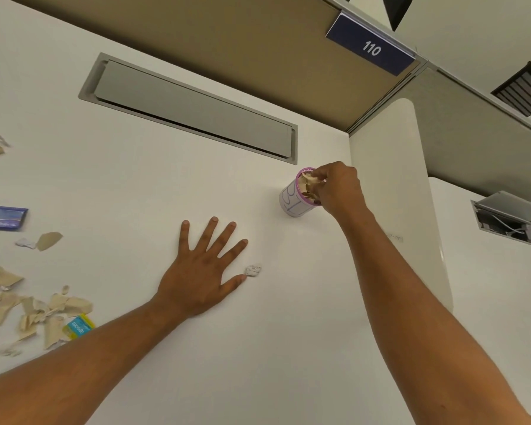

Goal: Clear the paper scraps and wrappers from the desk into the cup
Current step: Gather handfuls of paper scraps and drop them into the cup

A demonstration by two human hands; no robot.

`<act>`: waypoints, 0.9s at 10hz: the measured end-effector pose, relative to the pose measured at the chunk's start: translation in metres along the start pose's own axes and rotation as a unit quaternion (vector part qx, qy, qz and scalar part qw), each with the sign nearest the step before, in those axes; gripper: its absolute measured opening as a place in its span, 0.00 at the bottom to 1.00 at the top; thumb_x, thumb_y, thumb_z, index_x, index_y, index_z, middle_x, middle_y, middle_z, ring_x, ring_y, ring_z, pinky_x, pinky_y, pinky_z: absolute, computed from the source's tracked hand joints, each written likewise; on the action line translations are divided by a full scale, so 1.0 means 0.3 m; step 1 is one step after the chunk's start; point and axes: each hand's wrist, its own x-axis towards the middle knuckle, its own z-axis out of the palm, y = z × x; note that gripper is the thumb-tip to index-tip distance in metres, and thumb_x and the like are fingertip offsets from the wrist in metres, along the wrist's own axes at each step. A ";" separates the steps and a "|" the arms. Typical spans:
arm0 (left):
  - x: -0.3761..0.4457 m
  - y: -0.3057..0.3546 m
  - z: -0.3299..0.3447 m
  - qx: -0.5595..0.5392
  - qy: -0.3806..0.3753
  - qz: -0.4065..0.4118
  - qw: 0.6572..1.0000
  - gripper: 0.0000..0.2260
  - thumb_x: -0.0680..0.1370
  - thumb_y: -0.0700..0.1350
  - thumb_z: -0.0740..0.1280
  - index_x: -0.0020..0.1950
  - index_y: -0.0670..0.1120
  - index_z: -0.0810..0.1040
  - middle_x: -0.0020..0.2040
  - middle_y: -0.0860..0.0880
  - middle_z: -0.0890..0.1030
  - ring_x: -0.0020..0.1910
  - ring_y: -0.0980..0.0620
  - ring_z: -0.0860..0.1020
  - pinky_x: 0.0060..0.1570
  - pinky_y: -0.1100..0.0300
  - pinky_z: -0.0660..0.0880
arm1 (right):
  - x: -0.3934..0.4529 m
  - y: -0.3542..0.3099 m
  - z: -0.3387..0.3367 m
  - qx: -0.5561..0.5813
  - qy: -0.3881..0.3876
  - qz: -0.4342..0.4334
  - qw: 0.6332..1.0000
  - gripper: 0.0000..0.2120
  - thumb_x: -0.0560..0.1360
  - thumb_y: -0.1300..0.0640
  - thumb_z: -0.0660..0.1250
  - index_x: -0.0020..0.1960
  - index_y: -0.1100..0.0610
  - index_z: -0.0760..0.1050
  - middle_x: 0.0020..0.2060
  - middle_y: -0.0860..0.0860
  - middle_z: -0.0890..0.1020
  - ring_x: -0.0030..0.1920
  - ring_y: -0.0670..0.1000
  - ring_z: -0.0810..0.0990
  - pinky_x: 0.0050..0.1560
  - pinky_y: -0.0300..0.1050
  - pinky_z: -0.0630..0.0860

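Both forearms reach out: left hand (pixel 201 273) lies spread flat, apparently bracing, while right hand (pixel 337 187) pinches tan scraps (pixel 307 185) into the pink-rimmed cup (pixel 294 202); more scraps (pixel 40 314) litter the desk (pixel 129 191) leftward.

— Where am I looking from?
— My one view sits on the head, facing forward and down, close over the bench (pixel 258 348), partition (pixel 227 35) at the top.

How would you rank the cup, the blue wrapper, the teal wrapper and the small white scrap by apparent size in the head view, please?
1. Blue wrapper and cup: alike, and their distances differ, so unranked.
2. Teal wrapper.
3. Small white scrap.
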 end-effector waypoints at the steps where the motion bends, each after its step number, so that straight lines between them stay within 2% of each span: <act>1: 0.001 -0.001 0.005 -0.002 0.001 -0.001 1.000 0.31 0.84 0.69 0.49 0.84 0.57 0.59 0.87 0.48 0.56 0.85 0.38 0.53 0.76 0.23 0.49 | 0.010 0.003 0.045 -0.050 -0.029 -0.006 0.998 0.16 0.75 0.61 0.73 0.63 0.58 0.83 0.57 0.59 0.84 0.53 0.60 0.84 0.50 0.48 0.80; 3: 0.003 -0.003 0.020 -0.001 0.004 -0.001 1.000 0.32 0.83 0.70 0.50 0.85 0.58 0.58 0.87 0.48 0.54 0.86 0.39 0.52 0.76 0.23 0.49 | 0.010 0.003 0.066 -0.080 -0.034 -0.021 0.996 0.13 0.78 0.61 0.69 0.61 0.60 0.83 0.55 0.60 0.84 0.52 0.61 0.83 0.53 0.50 0.81; 4: 0.003 -0.005 0.026 0.000 0.008 0.000 1.000 0.32 0.83 0.70 0.50 0.85 0.58 0.58 0.87 0.48 0.54 0.86 0.39 0.52 0.77 0.24 0.49 | 0.015 0.006 0.017 -0.020 -0.047 -0.012 0.999 0.12 0.76 0.59 0.73 0.59 0.57 0.85 0.54 0.58 0.85 0.52 0.60 0.84 0.53 0.49 0.81; 5: 0.003 -0.003 0.027 0.001 0.009 -0.001 1.000 0.32 0.83 0.70 0.50 0.85 0.58 0.58 0.87 0.48 0.55 0.86 0.39 0.52 0.77 0.24 0.48 | 0.024 0.013 -0.059 0.031 -0.023 -0.006 0.999 0.11 0.74 0.60 0.76 0.56 0.57 0.86 0.53 0.56 0.86 0.50 0.57 0.84 0.52 0.49 0.82; 6: 0.005 -0.003 0.028 0.000 0.011 -0.001 1.000 0.32 0.83 0.70 0.50 0.85 0.58 0.58 0.87 0.48 0.55 0.86 0.39 0.52 0.77 0.24 0.48 | 0.033 0.017 -0.102 0.026 -0.038 -0.002 0.999 0.11 0.72 0.61 0.78 0.54 0.58 0.86 0.51 0.54 0.86 0.47 0.54 0.83 0.45 0.46 0.78; 7: 0.003 -0.005 0.034 -0.001 0.016 0.002 1.000 0.32 0.83 0.69 0.51 0.85 0.58 0.58 0.87 0.48 0.54 0.86 0.39 0.52 0.76 0.23 0.49 | 0.032 0.008 -0.080 -0.018 -0.078 -0.011 0.997 0.10 0.70 0.62 0.80 0.51 0.58 0.87 0.51 0.56 0.85 0.48 0.55 0.83 0.45 0.46 0.79; 8: 0.003 -0.005 0.036 -0.001 0.016 0.001 1.000 0.32 0.83 0.70 0.51 0.85 0.58 0.58 0.87 0.49 0.54 0.86 0.39 0.52 0.77 0.24 0.48 | 0.027 0.000 -0.023 -0.055 -0.090 -0.018 0.994 0.11 0.71 0.63 0.77 0.54 0.58 0.87 0.55 0.58 0.84 0.53 0.58 0.84 0.55 0.50 0.83; 9: 0.005 -0.004 0.034 -0.001 0.014 0.000 1.000 0.32 0.83 0.70 0.50 0.85 0.58 0.58 0.87 0.49 0.55 0.86 0.39 0.52 0.77 0.24 0.48 | 0.029 0.001 0.001 -0.072 -0.093 -0.022 0.993 0.11 0.73 0.63 0.76 0.55 0.58 0.86 0.56 0.57 0.84 0.54 0.58 0.84 0.57 0.51 0.83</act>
